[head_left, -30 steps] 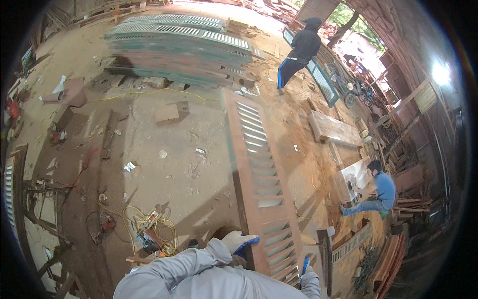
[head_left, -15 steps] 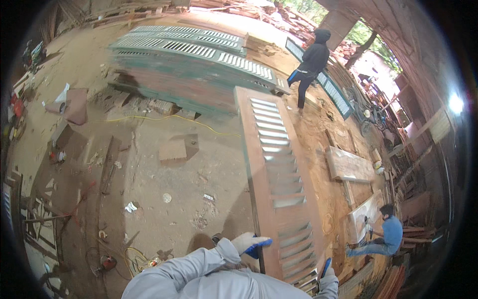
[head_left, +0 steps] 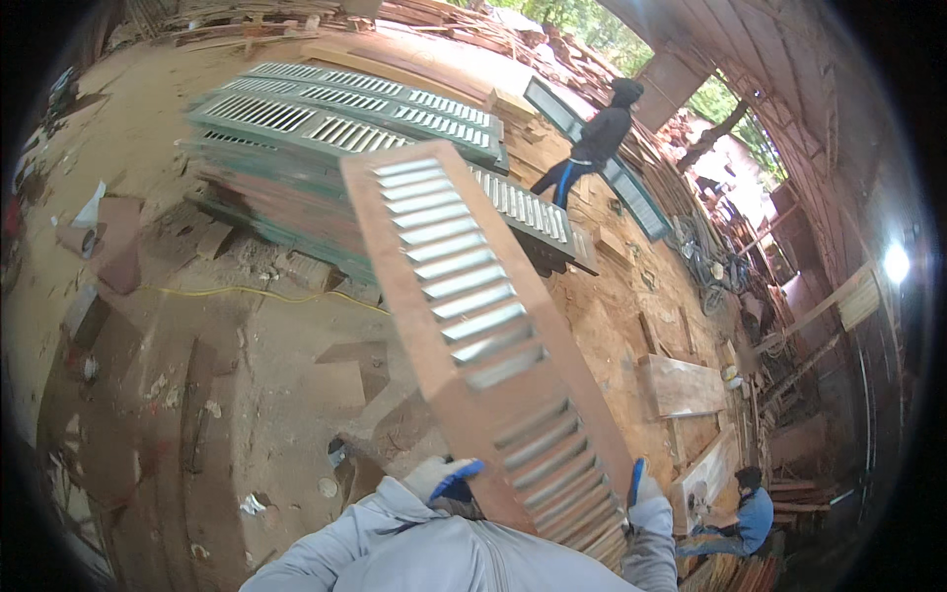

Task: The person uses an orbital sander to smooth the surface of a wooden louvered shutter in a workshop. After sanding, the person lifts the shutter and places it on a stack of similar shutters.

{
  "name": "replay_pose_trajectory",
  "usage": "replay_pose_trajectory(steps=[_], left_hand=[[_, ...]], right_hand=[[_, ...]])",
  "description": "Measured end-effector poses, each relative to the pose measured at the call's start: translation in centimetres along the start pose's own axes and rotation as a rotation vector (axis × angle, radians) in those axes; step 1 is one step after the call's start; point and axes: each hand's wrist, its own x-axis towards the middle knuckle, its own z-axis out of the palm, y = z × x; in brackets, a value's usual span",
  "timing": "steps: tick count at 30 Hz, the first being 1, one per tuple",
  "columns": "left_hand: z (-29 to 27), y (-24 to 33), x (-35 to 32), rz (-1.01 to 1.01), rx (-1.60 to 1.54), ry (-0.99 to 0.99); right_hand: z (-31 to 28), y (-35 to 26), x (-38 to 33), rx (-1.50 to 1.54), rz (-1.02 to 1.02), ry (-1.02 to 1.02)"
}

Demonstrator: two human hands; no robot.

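I have my left hand (head_left: 442, 478) in its white glove with blue fingertips clamped on the left edge of a long reddish-brown wooden louvred shutter (head_left: 473, 326), my right hand (head_left: 639, 493) gripping the right edge. Both hands sit well apart at its near end; keeping them level should stop it twisting. Beyond, 1 stack of green louvred shutters (head_left: 335, 123). I see no packages, labels or signs.
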Motion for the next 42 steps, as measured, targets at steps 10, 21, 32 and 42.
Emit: replay_pose_trajectory(steps=[10, 21, 32, 42], left_hand=[[-17.0, 14.6, 5.9, 0.528, 0.455, 0.363], [-29.1, 26.2, 20.0, 0.631, 0.548, 0.816], [-31.6, 27.9, 32.5, 0.390, 0.404, 1.114], [-38.7, 27.5, 42.5, 0.466, 0.540, 1.226]], right_hand=[[4.3, -34.5, 8.6, -0.220, -0.361, -0.064], [18.6, -56.2, 33.9, -0.297, -0.572, -0.110], [25.9, -64.9, 49.2, -0.320, -0.806, -0.196], [34.2, -70.4, 63.4, -0.127, -0.967, -0.376]])
